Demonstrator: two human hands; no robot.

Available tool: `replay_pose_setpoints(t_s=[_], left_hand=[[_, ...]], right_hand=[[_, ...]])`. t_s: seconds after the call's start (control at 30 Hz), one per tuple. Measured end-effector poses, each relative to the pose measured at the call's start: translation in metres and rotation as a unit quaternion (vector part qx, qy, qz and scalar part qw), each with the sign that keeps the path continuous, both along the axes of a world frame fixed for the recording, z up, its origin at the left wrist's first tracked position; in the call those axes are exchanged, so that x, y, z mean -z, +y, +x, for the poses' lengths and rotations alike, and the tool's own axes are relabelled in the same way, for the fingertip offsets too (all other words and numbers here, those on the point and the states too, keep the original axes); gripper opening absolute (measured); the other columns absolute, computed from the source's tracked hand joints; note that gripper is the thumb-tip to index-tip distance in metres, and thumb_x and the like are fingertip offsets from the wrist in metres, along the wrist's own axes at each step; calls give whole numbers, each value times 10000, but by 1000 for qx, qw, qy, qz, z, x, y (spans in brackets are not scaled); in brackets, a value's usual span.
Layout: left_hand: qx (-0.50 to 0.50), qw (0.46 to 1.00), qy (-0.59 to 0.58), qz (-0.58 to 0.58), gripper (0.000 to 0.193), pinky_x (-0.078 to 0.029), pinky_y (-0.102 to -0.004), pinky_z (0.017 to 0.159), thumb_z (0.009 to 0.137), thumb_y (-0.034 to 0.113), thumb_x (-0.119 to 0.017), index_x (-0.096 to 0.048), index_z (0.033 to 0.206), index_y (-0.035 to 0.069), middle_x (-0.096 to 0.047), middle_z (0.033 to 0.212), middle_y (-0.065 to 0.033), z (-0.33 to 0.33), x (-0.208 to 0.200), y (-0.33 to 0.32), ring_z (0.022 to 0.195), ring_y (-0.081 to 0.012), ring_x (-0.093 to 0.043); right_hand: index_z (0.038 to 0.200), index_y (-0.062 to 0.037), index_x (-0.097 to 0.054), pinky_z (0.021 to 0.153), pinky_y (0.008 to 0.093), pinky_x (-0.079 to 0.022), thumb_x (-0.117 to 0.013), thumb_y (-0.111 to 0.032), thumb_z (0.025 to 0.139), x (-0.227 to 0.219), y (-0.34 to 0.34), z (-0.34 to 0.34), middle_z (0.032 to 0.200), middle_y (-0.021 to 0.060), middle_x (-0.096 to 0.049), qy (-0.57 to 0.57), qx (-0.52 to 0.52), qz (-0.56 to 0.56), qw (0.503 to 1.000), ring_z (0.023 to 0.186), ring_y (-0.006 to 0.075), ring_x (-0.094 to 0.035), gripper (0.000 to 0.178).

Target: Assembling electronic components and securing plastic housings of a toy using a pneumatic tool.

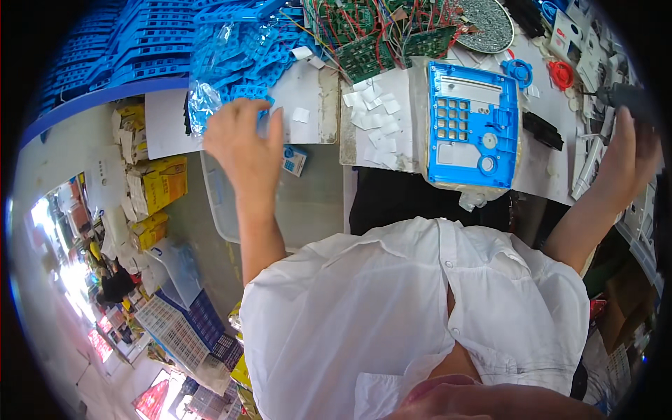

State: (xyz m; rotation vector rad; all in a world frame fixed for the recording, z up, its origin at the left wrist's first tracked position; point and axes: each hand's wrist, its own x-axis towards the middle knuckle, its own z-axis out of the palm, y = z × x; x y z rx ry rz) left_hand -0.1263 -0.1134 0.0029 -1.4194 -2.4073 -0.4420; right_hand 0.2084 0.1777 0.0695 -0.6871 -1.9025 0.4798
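Note:
My left hand (245, 136) reaches to the front edge of a heap of small blue plastic parts (241, 59). Its thumb stands apart from the fingers, and the fingertips are partly hidden among the parts and a clear plastic bag (204, 105). At the far right, my right hand (633, 157) is wrapped round a dark electric screwdriver (623, 98), its thin bit pointing left. Between the hands lies a blue plastic housing panel (458, 150) with keypad openings and round holes, on a pale padded block. White paper-like squares (378, 126) are scattered to its left.
Green circuit boards (357, 59) with red wires lie at the back, beside a round tray of small screws (483, 21). Blue and red rings (561, 74) and white plastic parts (591, 161) crowd the right. Stacked blue frames (150, 49) fill the back left; a clear bin (224, 196) stands below.

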Motion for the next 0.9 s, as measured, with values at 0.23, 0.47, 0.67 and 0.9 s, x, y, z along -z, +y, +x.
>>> replay_pose_setpoints(t_s=[0.23, 0.47, 0.67, 0.9], left_hand=[[8, 993, 74, -89, 158, -409, -441, 928, 835, 217, -775, -728, 942, 110, -699, 1022, -66, -33, 0, -12, 1029, -293, -620], [-84, 889, -317, 321, 158, -502, -281, 766, 1018, 137, -651, -688, 1005, -15, -688, 950, -52, -21, -9, 10, 857, -127, -624], [86, 545, -763, 336, 124, -515, -314, 817, 1030, 115, -621, -649, 1059, -2, -689, 962, -74, 50, -5, 56, 855, -152, -629], [161, 471, -829, 253, 211, -501, -373, 881, 1042, 211, -592, -628, 1115, 16, -687, 1078, -101, 91, 12, 71, 957, -184, -627]], right_hand=[[1332, 105, -504, 1007, 507, -563, -546, 147, 927, 53, -28, 45, 1305, 298, -586, 175, 62, -66, 980, 1241, 339, -591, 410], [1254, 76, -614, 933, 339, -541, -594, 110, 936, 65, -56, 45, 1137, 170, -683, 98, -64, -142, 983, 1047, 208, -666, 320], [1172, -25, -696, 683, 219, -497, -686, -114, 955, 43, -78, -25, 897, 36, -690, -20, -294, -448, 844, 801, 78, -644, 235], [1183, -11, -676, 468, 200, -431, -513, -324, 1062, 47, -60, -49, 690, 52, -647, -50, -308, -548, 776, 495, 57, -553, 373]])
